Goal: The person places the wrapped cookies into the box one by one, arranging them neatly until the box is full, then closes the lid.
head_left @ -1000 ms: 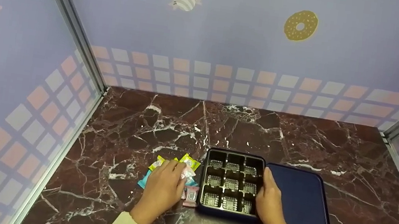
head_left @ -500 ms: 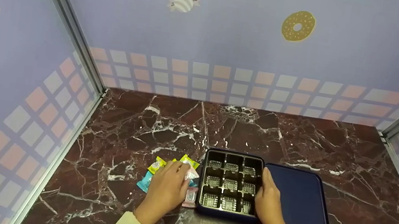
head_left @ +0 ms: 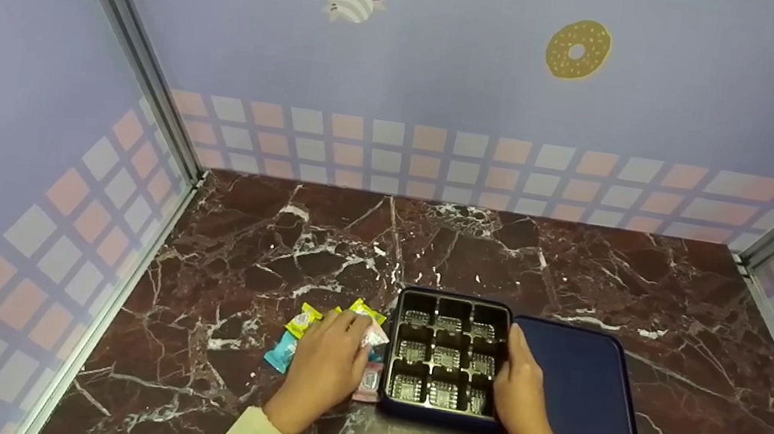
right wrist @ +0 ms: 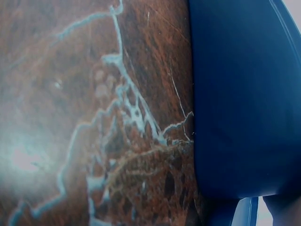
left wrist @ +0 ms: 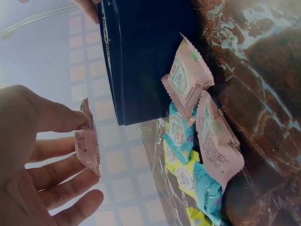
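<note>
My left hand (head_left: pixel 327 360) pinches a pink wrapped sweet (left wrist: pixel 87 146) between thumb and fingers, left of the tin; the left wrist view shows it raised off the table. Below it lies a small pile: pink sweets (left wrist: pixel 217 141), blue ones (left wrist: pixel 178 132) and yellow ones (head_left: pixel 303 320). One pink sweet (head_left: pixel 370 380) lies beside the tin's left wall. The navy square tin (head_left: pixel 438 415) holds a dark divided tray (head_left: pixel 435 331) with bare compartments. Against the tin's right wall rests my right hand (head_left: pixel 525 395), its visible fingers fairly straight.
The navy lid (head_left: pixel 586 389) lies flat right of the tin, partly behind the right hand. The marble-patterned table (head_left: pixel 264 230) is bounded by a patterned back wall (head_left: pixel 443 89) and side panels (head_left: pixel 4 193).
The left hand has shifted slightly right, with the pink sweet now a little closer to the tin. The right hand, tin and lid stay put.
</note>
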Demonstrator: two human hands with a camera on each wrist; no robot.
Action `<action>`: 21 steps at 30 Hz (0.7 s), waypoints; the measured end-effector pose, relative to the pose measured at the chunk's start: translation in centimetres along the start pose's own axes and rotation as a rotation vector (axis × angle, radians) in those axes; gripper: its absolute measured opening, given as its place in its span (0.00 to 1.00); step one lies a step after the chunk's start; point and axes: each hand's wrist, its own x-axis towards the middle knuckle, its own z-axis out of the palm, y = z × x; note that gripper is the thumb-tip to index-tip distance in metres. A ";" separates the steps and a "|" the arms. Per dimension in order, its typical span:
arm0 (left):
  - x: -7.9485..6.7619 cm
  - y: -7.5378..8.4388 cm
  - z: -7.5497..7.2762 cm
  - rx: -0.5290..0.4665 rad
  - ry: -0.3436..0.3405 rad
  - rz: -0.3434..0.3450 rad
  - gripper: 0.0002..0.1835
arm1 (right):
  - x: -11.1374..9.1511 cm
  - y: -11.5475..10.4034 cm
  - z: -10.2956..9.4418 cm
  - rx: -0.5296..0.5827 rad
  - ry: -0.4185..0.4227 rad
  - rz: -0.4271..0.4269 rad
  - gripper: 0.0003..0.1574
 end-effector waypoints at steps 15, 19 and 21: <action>0.4 0.6 0.6 0.020 0.034 0.050 0.18 | 0.0 0.1 0.0 -0.012 0.006 -0.012 0.36; 0.5 0.7 0.8 0.025 0.025 0.048 0.18 | 0.0 0.1 0.0 -0.014 0.002 -0.010 0.36; 0.6 0.8 0.8 0.023 0.022 0.043 0.17 | 0.0 0.1 0.0 -0.011 -0.001 -0.006 0.37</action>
